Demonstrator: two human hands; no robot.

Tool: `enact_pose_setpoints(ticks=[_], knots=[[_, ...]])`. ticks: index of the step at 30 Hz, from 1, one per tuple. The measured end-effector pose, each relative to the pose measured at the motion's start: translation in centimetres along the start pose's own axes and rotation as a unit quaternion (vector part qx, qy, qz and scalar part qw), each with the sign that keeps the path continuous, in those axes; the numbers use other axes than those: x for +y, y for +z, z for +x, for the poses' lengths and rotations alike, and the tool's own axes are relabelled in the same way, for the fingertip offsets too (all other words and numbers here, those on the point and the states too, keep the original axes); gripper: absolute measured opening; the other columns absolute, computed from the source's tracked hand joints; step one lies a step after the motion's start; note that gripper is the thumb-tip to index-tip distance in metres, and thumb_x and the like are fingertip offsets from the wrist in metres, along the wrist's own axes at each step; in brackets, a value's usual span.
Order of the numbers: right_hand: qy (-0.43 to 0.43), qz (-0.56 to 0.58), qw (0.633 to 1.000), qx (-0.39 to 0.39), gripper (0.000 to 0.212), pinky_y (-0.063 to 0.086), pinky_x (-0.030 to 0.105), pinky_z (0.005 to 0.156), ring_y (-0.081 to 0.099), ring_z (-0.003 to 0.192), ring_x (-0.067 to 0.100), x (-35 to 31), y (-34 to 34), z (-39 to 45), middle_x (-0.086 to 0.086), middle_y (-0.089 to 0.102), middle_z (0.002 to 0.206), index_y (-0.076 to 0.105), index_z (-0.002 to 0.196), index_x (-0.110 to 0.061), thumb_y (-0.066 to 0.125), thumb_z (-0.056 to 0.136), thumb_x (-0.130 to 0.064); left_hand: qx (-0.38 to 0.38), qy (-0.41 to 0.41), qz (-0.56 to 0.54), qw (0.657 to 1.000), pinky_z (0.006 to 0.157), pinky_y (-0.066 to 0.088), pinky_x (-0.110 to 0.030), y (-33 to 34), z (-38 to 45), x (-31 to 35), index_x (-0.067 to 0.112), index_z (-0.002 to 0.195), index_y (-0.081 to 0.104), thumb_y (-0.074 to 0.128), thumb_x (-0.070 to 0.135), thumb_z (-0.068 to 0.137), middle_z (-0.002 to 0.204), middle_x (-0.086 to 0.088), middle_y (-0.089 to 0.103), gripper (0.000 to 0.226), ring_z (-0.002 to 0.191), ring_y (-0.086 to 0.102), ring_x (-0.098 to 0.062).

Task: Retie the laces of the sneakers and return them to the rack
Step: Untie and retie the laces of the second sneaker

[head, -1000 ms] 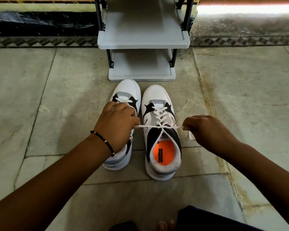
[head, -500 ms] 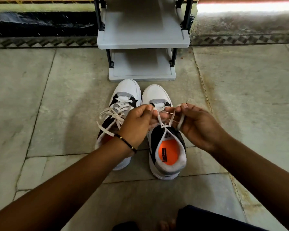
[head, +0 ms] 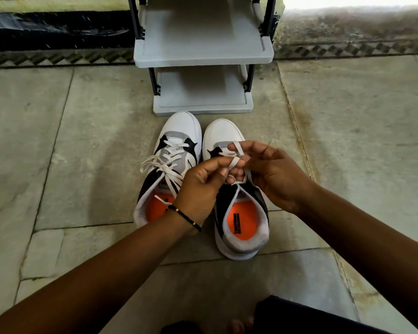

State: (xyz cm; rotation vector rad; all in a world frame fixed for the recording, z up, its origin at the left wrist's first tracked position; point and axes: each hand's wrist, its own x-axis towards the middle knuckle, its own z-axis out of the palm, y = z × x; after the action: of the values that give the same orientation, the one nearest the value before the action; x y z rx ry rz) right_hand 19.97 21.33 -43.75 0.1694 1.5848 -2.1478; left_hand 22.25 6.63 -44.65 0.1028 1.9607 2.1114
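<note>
While both hands work above the tongue of the right sneaker [head: 237, 213], its bow is only half formed. Left hand [head: 200, 189]: thumb and forefinger pinched shut on a flat white lace [head: 233, 162]. Right hand [head: 273, 174]: fingers curled around a raised loop of the same lace, tip of the loop standing up above the forefinger. Lower strands run down into the eyelets; the crossing itself is hidden behind the fingers.

Left sneaker [head: 171, 169] sits just beside its mate, touching or nearly so, laces lying in a loose bow, one end trailing into the orange insole. Whether that knot is snug, cannot tell.

Both shoes on the stone floor [head: 82, 165], toes near the bottom shelf of the grey shoe rack [head: 203, 56], shelves bare.

Risks, as judged: flat lace could slip from the left pinch and the loop collapse; a slack base knot would leave a bow that loosens when the shoe is lifted; the trailing end could snag on the way to the rack.
</note>
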Motion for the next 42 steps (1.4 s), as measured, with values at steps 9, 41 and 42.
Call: enact_pose_setpoints(ticks=[9,41,42], knots=[[-0.009,-0.033,0.999,0.029,0.028,0.051,0.023,0.044,0.063,0.049,0.016,-0.1,0.1,0.0,0.005,0.071,0.067,0.061,0.097,-0.003,0.053,0.079,0.017,-0.036,-0.047,-0.044,0.997,0.06,0.054,-0.015,-0.4,0.7,-0.1,0.007,0.087,0.041,0.055,-0.013,0.08,0.076,-0.007,0.067,0.025,0.057,0.068,-0.005],[-0.064,-0.412,0.909,-0.007,0.012,0.042,0.028,0.059,0.05,0.056,0.018,-1.2,-1.0,-0.2,0.021,0.067,0.069,0.073,0.086,-0.015,0.064,0.083,-0.009,-0.071,-0.027,0.154,0.985,0.081,0.055,-0.038,-1.3,1.7,0.0,0.026,0.086,0.046,0.058,0.008,0.084,0.084,-0.007,0.07,0.022,0.079,0.07,-0.02],[-0.065,-0.386,0.92,-0.001,0.011,0.042,0.028,0.059,0.051,0.057,0.017,-1.1,-1.0,-0.2,0.018,0.067,0.069,0.073,0.085,-0.012,0.063,0.083,-0.006,-0.084,-0.038,0.14,0.986,0.076,0.054,-0.027,-1.3,1.8,0.0,0.026,0.088,0.044,0.054,0.003,0.087,0.083,-0.006,0.07,0.025,0.075,0.069,-0.013]])
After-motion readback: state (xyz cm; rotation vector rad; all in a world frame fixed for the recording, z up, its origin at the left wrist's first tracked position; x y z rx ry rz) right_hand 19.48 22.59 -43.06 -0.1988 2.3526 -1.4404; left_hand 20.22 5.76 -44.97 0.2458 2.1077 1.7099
